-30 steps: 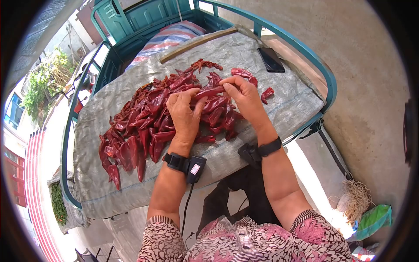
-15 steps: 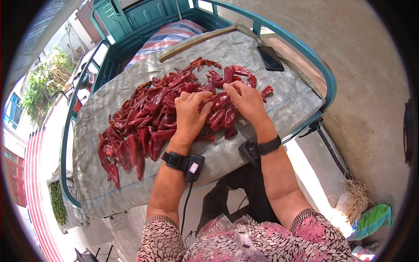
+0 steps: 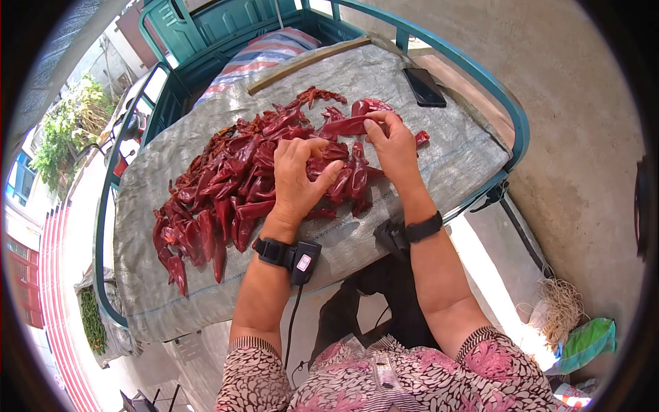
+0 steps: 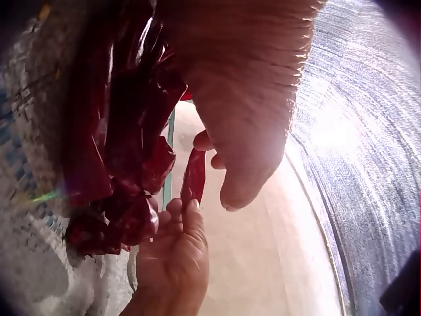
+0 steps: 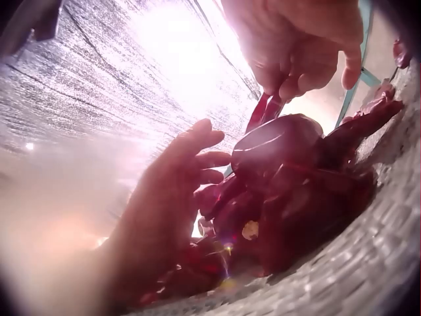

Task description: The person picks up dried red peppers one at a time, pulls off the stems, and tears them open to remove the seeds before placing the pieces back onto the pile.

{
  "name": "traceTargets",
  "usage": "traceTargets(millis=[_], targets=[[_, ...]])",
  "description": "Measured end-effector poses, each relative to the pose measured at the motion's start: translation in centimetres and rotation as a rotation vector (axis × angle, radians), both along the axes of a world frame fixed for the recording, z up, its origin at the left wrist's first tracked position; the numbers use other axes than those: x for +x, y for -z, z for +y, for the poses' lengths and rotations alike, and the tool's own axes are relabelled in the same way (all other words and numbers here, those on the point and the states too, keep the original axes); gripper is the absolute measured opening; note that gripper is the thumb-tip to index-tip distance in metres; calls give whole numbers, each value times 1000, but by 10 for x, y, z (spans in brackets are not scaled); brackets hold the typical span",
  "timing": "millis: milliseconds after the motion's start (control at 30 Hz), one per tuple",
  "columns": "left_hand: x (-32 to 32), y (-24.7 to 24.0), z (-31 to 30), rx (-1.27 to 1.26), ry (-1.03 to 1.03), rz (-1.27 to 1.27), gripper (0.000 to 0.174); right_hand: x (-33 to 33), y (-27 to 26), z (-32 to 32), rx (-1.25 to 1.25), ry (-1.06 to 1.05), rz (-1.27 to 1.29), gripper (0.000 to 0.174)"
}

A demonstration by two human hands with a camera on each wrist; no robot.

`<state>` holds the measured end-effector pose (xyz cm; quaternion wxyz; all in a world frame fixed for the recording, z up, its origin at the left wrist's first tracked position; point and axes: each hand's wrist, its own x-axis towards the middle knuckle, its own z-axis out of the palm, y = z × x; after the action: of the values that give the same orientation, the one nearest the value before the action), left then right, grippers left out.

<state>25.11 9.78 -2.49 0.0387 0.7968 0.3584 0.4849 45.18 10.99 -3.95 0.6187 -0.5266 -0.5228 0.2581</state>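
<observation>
Pepper in hand: one long, glossy red pepper (image 3: 343, 126) was held up over the right part of the pile, lying roughly level, its free end pointing left.
Right hand: the right hand (image 3: 397, 147) pinched that pepper by one end, between thumb and fingers.
Left hand: the left hand (image 3: 296, 180) was bent loosely above the pile, thumb and fingers parted, with nothing seen in its hold – its fingertips were near the pepper's free end; whether they touched the peppers below, I could not tell.
Pile: a wide heap of red peppers (image 3: 237, 175) spread left of the hands and beneath them, with shrivelled, more orange pieces (image 3: 319, 95) along its far edge.
Stray pepper: a short red pepper (image 3: 421, 139) lay on its own, just right of the right hand.
Cloth: a grey woven sheet (image 3: 161, 161) lay under it all.
Far side: a wooden strip (image 3: 309, 65) rested along the sheet's far part, a striped bag (image 3: 264, 55) beyond it; a dark phone (image 3: 424, 87) lay at the far right.
Cart: a teal rail (image 3: 473, 65) curved round the sheet.
Wrists: each wore a black band – the left band (image 3: 276, 253) beside a small box (image 3: 304, 263).
</observation>
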Motion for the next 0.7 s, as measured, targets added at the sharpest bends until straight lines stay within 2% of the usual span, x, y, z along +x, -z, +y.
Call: traceTargets(millis=[67, 100, 133, 200, 300, 400, 533, 633, 700], targets=[[-3, -4, -3, -50, 75, 198, 44, 3, 7, 5, 22, 42, 143, 33], [-2, -5, -5, -49, 106, 221, 48, 4, 9, 6, 33, 63, 214, 36], [1, -6, -6, -49, 136, 243, 51, 8, 11, 7, -4, 80, 158, 44], [5, -4, -5, 12, 198, 279, 65, 11, 14, 8, -17, 83, 108, 41], [4, -5, -10, -14, 200, 428, 61, 9, 12, 5, -45, 56, 48, 34], [3, -7, -10, -17, 209, 471, 52, 3, 6, 0, -51, 25, 36, 27], [5, -5, -8, -50, 212, 328, 33, 2, 7, 1, -40, -39, -2, 21], [5, 3, -2, -42, 173, 168, 24, -3, -5, -6, -69, -141, 70, 23], [4, 6, 0, -62, 124, 12, 20, -4, -12, -10, 68, -171, -119, 28]])
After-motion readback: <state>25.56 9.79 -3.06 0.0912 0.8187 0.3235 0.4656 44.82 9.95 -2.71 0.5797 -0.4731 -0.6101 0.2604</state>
